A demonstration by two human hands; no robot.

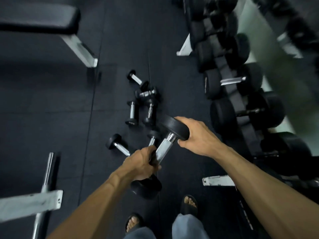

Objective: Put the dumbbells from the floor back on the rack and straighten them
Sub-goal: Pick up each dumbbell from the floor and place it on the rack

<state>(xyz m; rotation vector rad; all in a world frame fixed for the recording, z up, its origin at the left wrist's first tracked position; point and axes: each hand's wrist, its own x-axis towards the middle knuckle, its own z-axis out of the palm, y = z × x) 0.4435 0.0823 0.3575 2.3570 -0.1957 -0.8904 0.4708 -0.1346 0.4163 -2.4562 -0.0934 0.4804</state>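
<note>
Gym floor [51, 100] | dumbbell [165, 147] lifted | left grip [139, 164] handle | right grip [196, 135] head

Dim gym light, motion blur toward edges, rack [241, 83] smeared, perhaps wide-angle bending

The rack [238, 94] is motion-blurred along the right edge; its upper tiers are smeared and cut off. The left hand [139, 164] hides the lower handle of the held dumbbell [165, 147]. The bench [39, 19], apparently padded, runs off the left edge.
</note>
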